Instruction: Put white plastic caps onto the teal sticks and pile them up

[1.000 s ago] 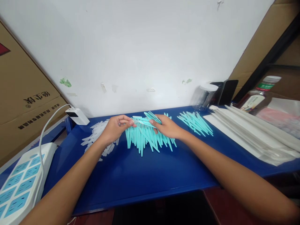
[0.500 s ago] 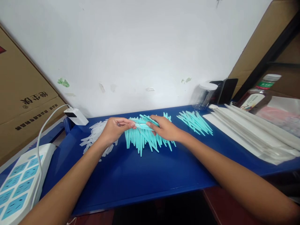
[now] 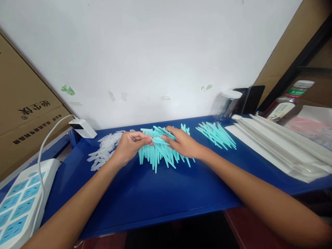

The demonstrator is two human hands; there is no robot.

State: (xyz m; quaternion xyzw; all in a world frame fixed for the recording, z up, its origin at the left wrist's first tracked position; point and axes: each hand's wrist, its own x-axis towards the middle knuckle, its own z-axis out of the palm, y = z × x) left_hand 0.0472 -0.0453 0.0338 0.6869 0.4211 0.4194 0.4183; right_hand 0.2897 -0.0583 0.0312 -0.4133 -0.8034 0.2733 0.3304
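Several slim turquoise plastic sticks are bunched in my right hand (image 3: 178,140), thumb on top and fingers wrapped round them. My left hand (image 3: 136,143) pinches a small translucent plastic cap at the left end of one stick; the fingertips hide most of it. Both hands are close together above a wide pile of turquoise sticks (image 3: 155,157) on the blue table. Beside my left wrist lies a heap of translucent white caps (image 3: 103,150), partly covered by that hand. A smaller pile of turquoise sticks (image 3: 215,135) lies apart, to the right of my right hand.
At the left are a white power strip (image 3: 23,204), a white cabled device (image 3: 83,128) and a cardboard box (image 3: 28,86). Flat plastic bags (image 3: 280,148), a clear lidded jar (image 3: 225,107), a dark phone (image 3: 252,100) and a bottle (image 3: 287,102) stand or lie at the right.
My left hand has shifted slightly right, its fingertips closer to my right hand, covering more of the translucent piece. My right hand keeps its hold on the sticks. The view has turned slightly.
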